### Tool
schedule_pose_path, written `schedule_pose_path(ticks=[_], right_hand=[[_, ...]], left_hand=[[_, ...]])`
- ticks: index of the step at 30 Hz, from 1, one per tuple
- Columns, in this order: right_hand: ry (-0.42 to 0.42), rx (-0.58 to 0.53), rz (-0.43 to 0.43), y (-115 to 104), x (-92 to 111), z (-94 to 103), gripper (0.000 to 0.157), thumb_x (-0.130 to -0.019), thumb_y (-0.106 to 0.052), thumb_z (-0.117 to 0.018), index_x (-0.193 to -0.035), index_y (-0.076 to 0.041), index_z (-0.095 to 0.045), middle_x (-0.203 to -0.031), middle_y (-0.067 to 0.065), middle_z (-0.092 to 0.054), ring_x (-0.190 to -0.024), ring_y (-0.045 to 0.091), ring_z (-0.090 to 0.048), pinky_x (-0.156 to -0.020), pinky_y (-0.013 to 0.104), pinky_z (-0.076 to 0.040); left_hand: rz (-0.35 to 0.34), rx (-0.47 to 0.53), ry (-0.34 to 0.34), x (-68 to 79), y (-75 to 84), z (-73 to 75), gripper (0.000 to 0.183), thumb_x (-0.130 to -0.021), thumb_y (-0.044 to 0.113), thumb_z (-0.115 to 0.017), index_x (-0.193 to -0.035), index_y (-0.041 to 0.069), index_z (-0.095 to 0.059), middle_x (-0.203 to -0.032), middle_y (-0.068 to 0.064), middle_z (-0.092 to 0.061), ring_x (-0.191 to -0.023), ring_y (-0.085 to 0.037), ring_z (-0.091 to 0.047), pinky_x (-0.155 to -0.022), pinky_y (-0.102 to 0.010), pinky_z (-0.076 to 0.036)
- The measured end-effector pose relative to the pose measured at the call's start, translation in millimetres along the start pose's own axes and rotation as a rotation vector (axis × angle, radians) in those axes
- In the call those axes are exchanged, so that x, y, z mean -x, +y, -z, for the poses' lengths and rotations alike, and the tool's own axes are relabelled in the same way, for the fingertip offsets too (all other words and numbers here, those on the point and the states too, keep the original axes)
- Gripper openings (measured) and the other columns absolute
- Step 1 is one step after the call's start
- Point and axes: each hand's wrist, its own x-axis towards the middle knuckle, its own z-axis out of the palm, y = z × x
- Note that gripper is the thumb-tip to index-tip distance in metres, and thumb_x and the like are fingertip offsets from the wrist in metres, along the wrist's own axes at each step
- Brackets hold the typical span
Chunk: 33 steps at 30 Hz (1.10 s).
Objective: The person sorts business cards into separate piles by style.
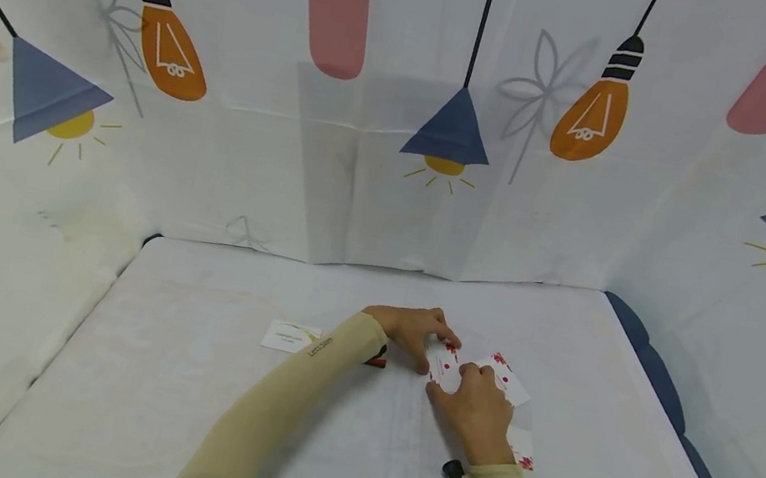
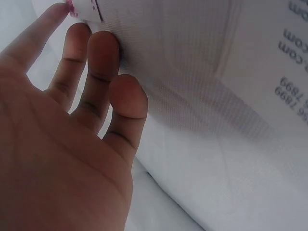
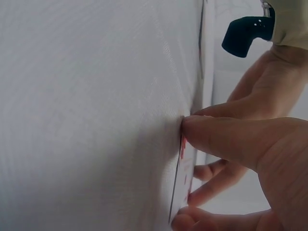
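Observation:
A white card with red print [image 1: 444, 365] lies on the white-covered table between the two hands. My left hand [image 1: 416, 332] holds its far and left edges between forefinger and thumb; the other fingers are loosely bent in the left wrist view. My right hand [image 1: 477, 411] grips the near part, and in the right wrist view its thumb and a finger sit on two corners of the card [image 3: 186, 175]. Similar cards with red print lie right of the hands: one slanted card [image 1: 510, 381] and a nearer card [image 1: 522, 445], partly hidden by the right hand.
A white business card with a green logo [image 1: 285, 336] lies left of the left forearm, partly covered by it. In the left wrist view a business card with printed lines [image 2: 293, 57] shows close by. A small red item [image 1: 375, 362] peeks from under the left wrist. A patterned curtain [image 1: 228, 162] stands behind.

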Motion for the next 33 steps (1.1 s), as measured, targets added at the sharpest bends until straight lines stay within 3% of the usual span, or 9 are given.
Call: schedule_pose_path(ticks=[11,24,33], right_hand=[[0.003,-0.025,0.01,2.9,0.4,2.5,0.058,-0.081,-0.045,-0.078,-0.115,0.001,-0.068,-0.112,0.022,-0.062,-0.088,0.04,-0.066,-0.071,0.057,-0.051],[-0.019,-0.039,0.004,8.4,-3.0,3.0,0.058,-0.08,-0.047,-0.079,-0.116,-0.002,-0.067,-0.113,0.019,-0.06,-0.091,0.037,-0.065,-0.073,0.056,-0.051],[-0.034,-0.109,0.022,14.2,-3.5,7.7,0.045,-0.082,-0.035,-0.078,-0.119,-0.014,-0.063,-0.103,0.005,-0.069,-0.086,0.026,-0.066,-0.065,0.046,-0.049]], left_hand=[[0.013,-0.037,0.021,4.7,0.8,-0.7,0.06,-0.082,0.026,-0.08,-0.138,0.032,-0.059,-0.116,0.004,-0.047,-0.101,-0.012,-0.047,-0.085,-0.025,-0.042],[-0.004,-0.018,0.082,9.1,-0.4,-1.9,0.049,-0.081,0.027,-0.081,-0.126,0.026,-0.063,-0.119,0.006,-0.048,-0.104,-0.008,-0.05,-0.09,-0.023,-0.042],[-0.067,-0.072,0.197,16.3,-5.8,-4.6,0.038,-0.086,0.021,-0.078,-0.122,0.021,-0.064,-0.112,0.008,-0.06,-0.101,-0.006,-0.054,-0.092,-0.021,-0.042]])
